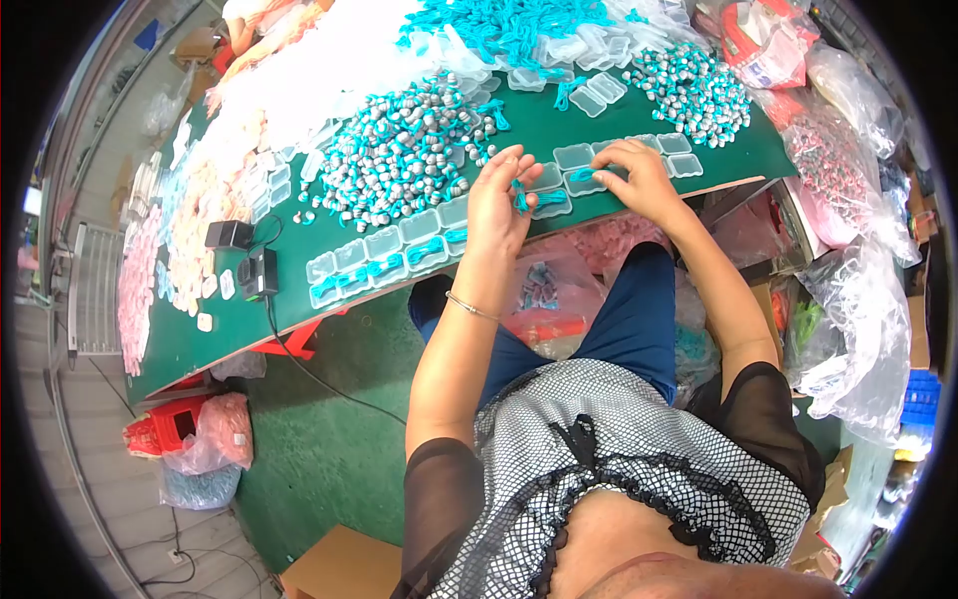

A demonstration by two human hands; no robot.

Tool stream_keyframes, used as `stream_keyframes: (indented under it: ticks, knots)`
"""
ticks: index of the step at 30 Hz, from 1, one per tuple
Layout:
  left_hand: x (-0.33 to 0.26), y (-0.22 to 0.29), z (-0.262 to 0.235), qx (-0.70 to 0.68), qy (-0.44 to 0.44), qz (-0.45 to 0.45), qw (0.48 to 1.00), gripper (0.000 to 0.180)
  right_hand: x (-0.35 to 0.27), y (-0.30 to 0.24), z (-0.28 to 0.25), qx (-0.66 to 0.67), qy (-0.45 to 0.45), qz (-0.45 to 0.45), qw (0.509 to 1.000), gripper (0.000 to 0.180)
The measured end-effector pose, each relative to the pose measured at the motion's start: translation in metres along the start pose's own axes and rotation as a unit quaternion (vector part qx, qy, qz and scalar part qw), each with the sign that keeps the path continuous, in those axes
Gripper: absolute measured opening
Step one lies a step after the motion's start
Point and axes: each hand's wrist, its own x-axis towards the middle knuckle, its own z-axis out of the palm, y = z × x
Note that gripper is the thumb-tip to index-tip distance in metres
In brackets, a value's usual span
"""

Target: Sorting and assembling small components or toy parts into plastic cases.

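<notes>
My left hand (496,212) is raised over the row of cases, its fingers curled round a few teal cord bundles (520,197). To its right, my right hand (644,182) has thumb and fingertips closed at another teal cord bundle (581,175) in a case. Small clear plastic cases (418,228) with raised lids stand in a line along the table's front edge. Several on the left contain teal cord bundles (386,268). The cases at the right end (685,165) show no cord.
Behind the cases lies a large heap of grey-and-teal beads (399,155), with a smaller heap (694,95) at right. Loose teal cords (509,30) are piled at the back. A black device (259,272) with a cable sits at left on the green table (289,309). Plastic bags (833,165) crowd the right.
</notes>
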Motion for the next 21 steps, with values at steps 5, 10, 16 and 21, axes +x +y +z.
stream_keyframes:
  ticks: [5,10,16,21]
  knots:
    - [-0.001,-0.005,0.002,0.032,-0.029,-0.015,0.999,0.031,-0.003,0.003,0.010,-0.031,0.012,0.025,0.999,0.014]
    - [-0.004,-0.004,-0.002,0.036,-0.021,-0.014,0.999,0.029,-0.002,-0.010,0.010,-0.101,-0.012,0.014,0.995,0.014]
    - [-0.002,-0.004,0.001,-0.003,-0.029,-0.015,0.999,0.030,0.000,-0.007,0.011,-0.095,0.001,-0.010,0.995,0.012]
    - [0.004,-0.007,0.008,-0.107,-0.019,-0.038,0.993,0.037,0.002,-0.011,0.014,-0.141,0.001,-0.039,0.989,0.008]
